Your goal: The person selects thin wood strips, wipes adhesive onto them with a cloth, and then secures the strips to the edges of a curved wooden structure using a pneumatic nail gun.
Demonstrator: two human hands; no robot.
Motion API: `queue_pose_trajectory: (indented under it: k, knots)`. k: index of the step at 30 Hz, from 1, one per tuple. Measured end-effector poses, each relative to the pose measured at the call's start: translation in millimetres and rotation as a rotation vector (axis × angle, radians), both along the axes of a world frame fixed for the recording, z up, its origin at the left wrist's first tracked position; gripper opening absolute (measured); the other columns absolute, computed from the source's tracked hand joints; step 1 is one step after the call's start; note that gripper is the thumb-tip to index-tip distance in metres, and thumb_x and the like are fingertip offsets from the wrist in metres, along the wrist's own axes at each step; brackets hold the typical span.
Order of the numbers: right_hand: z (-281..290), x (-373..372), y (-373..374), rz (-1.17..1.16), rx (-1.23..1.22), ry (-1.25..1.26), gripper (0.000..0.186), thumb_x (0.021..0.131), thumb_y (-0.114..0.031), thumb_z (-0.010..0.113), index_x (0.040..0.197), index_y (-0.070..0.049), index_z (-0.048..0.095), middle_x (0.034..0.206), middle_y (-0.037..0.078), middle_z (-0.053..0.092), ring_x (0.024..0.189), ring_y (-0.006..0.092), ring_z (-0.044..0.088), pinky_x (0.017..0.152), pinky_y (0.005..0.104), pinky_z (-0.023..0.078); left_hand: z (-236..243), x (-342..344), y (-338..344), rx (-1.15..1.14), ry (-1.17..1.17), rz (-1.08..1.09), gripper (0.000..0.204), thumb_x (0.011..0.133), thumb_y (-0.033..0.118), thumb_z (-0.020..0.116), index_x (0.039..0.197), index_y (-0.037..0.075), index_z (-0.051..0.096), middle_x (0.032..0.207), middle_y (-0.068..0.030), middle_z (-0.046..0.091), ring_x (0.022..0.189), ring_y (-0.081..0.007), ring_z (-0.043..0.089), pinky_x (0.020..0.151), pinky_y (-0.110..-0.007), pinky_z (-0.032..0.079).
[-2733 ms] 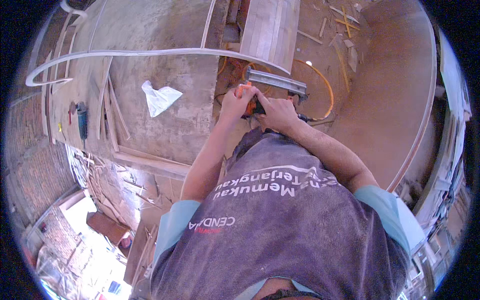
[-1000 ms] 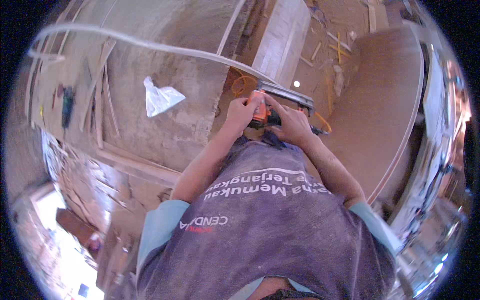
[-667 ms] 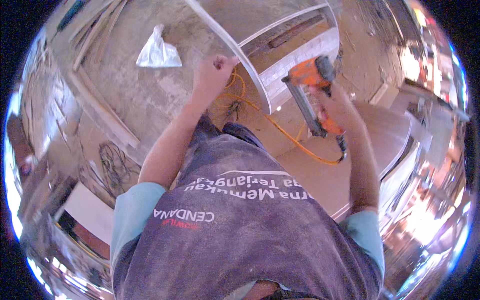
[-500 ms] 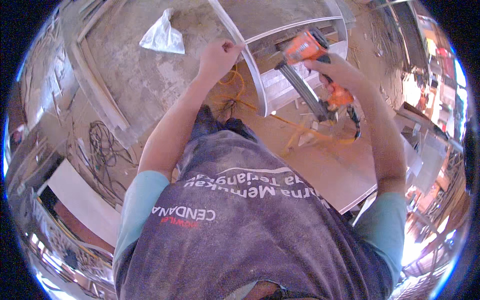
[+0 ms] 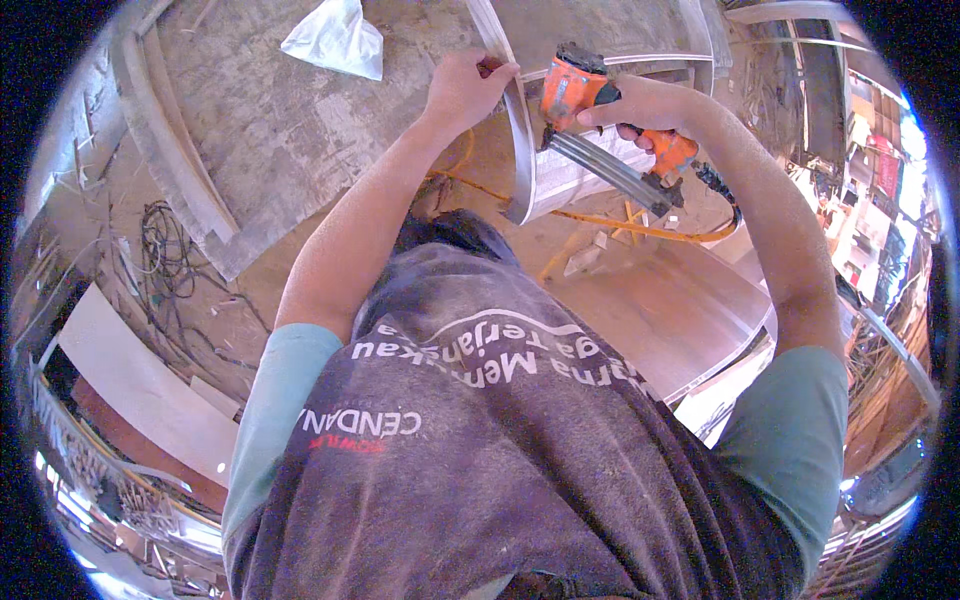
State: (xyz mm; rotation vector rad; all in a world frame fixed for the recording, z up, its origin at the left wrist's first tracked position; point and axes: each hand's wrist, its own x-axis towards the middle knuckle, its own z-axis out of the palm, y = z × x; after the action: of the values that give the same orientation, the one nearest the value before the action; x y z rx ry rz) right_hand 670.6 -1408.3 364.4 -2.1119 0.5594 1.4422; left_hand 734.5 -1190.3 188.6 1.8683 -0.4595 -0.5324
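Right grip [image 5: 655, 103] holds nailer [image 5: 573, 90] (orange); left grip [image 5: 466, 92] touches pale strip [image 5: 520, 130].

Head camera: left fisheye of side-by-side pair, worn on head, looking steeply down. Shirt front [image 5: 500, 440] very near, filling near middle. Left hand [image 5: 466, 92] and right hand [image 5: 648, 102] farther out, toward far side. Edges bow toward dark round rim.
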Motion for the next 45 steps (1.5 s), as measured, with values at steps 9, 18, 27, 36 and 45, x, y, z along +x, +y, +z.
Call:
queue_pose_trajectory:
  k: [9, 18, 27, 36, 45]
  knots:
    - [-2, 17, 5, 0.064, 0.001, 0.058, 0.047, 0.087, -0.053, 0.074, 0.091, -0.007, 0.064, 0.057, -0.002, 0.051, 0.044, 0.0104, 0.054, 0.041, 0.0285, 0.043, 6, -1, 1, 0.097, 0.068, -0.019, 0.036, 0.091, 0.039, 0.071, 0.096, 0.004, 0.077, 0.090, -0.0143, 0.076, 0.086, -0.0323, 0.074, 0.080, -0.043, 0.057]
    - [-12, 22, 2, 0.116, 0.037, 0.040, 0.049, 0.087, -0.052, 0.074, 0.089, -0.005, 0.062, 0.059, 0.000, 0.051, 0.042, 0.0107, 0.053, 0.040, 0.0286, 0.043, 5, -2, 0, 0.051, 0.072, 0.013, 0.035, 0.090, 0.038, 0.072, 0.096, 0.004, 0.078, 0.087, -0.0153, 0.076, 0.084, -0.0327, 0.074, 0.079, -0.043, 0.057]
    - [32, -82, -35, -0.281, -0.210, -0.236, 0.049, 0.090, -0.050, 0.073, 0.102, -0.003, 0.066, 0.063, 0.001, 0.055, 0.049, 0.0116, 0.054, 0.043, 0.0299, 0.044, 62, -37, 11, -0.042, -0.147, -0.026, 0.027, 0.088, 0.029, 0.074, 0.085, 0.002, 0.072, 0.080, -0.0180, 0.071, 0.079, -0.0372, 0.070, 0.072, -0.046, 0.054]
    - [-55, -323, 3, -0.898, -0.486, -0.690, 0.050, 0.085, -0.035, 0.079, 0.121, -0.003, 0.068, 0.102, 0.015, 0.075, 0.097, 0.0271, 0.072, 0.085, 0.0409, 0.054, 57, -95, -75, 0.095, -0.460, -0.473, 0.037, 0.088, 0.024, 0.073, 0.111, -0.005, 0.065, 0.105, -0.0261, 0.067, 0.106, -0.0412, 0.066, 0.092, -0.048, 0.054]
    - [-107, -442, 99, -1.247, -0.581, -0.360, 0.055, 0.083, -0.053, 0.074, 0.109, -0.005, 0.074, 0.099, 0.022, 0.075, 0.097, 0.0375, 0.073, 0.085, 0.0449, 0.055, -4, -100, -138, 0.503, -0.315, -0.804, 0.033, 0.082, 0.019, 0.068, 0.110, 0.001, 0.069, 0.111, -0.0275, 0.071, 0.109, -0.0436, 0.067, 0.095, -0.049, 0.054]
